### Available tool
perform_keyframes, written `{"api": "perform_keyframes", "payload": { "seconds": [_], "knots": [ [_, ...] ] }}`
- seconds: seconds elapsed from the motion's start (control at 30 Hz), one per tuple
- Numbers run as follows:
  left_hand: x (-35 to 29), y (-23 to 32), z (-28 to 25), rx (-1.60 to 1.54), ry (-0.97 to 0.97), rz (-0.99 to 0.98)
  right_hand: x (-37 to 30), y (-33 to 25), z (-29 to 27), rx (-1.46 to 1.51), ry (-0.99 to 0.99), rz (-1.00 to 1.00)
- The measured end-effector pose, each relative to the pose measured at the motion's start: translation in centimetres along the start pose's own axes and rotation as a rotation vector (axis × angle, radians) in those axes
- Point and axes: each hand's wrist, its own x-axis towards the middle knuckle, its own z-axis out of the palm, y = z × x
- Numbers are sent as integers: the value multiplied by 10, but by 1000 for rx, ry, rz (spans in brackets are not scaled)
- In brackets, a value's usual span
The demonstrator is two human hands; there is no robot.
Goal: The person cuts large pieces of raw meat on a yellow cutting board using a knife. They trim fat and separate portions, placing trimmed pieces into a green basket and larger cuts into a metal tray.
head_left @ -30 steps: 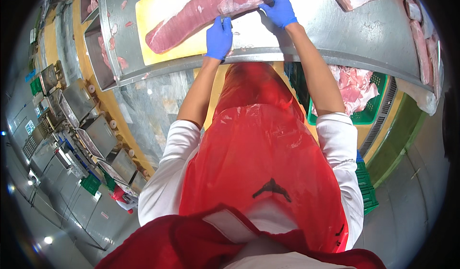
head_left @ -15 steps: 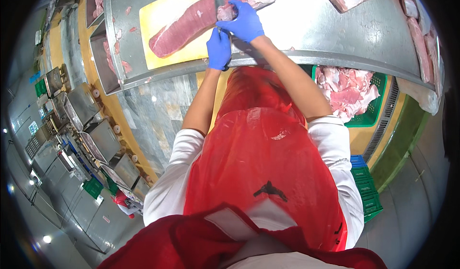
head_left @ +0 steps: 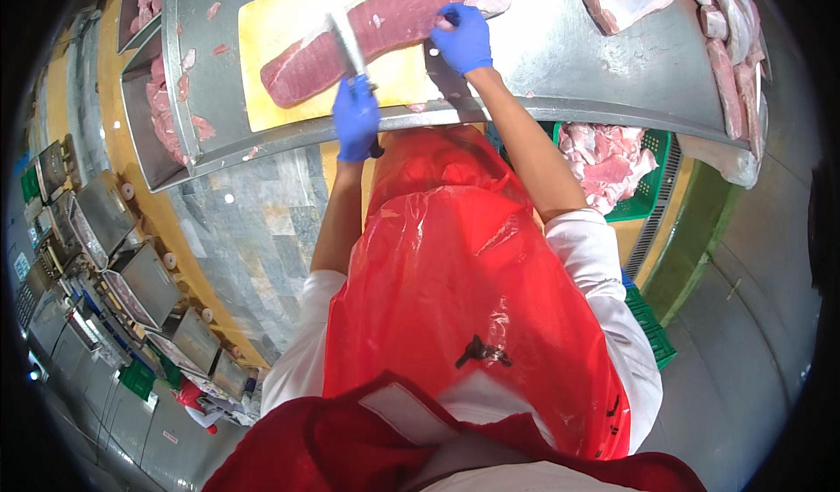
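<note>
A long pork loin (head_left: 385, 21) lies slantwise, mostly on a yellow cutting board (head_left: 262, 32), its far right end reaching past the board onto the metal table. My left hand (head_left: 357, 123), in a blue glove, is closed round the handle of a knife. The knife's blade (head_left: 348, 44) points away from me and crosses over the left part of the loin. My right hand (head_left: 464, 40), gloved the same way, has its fingers curled and pinched at the loin's near edge, toward its right end. What lies between those fingertips is mostly hidden.
On the metal table (head_left: 542, 63), another piece of meat (head_left: 630, 0) sits at the right, with several more along the far-right edge (head_left: 722, 72). A green crate (head_left: 652, 181) of meat trimmings stands below the table edge. Metal trays (head_left: 140, 120) with meat adjoin the left side.
My left hand and the knife have moved left, away from my right hand. The blade now crosses the loin's left part. My right hand has shifted slightly right along the loin.
</note>
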Motion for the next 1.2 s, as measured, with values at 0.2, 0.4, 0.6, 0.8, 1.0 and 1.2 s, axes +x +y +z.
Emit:
{"api": "perform_keyframes", "payload": {
  "seconds": [0.2, 0.4, 0.6, 0.8, 1.0, 1.2],
  "knots": [
    [49, 29, 67, 588, -190, 180, -2, -8, -17, -133, -79, 169],
    [46, 18, 98, 682, -86, 272, 17, 17, -26, -7, -227, 204],
    [43, 16, 129, 712, -51, 184, 18, 2, -53, 57, -310, 241],
    [32, 4, 160, 698, 9, 95, 30, 49, -85, -189, -160, -57],
    [24, 19, 175, 453, -49, 69, 41, 34, -122, 4, -338, 23],
    [53, 21, 200, 493, 26, 49, 70, 18, -138, -12, -418, -46]
  ]
}}
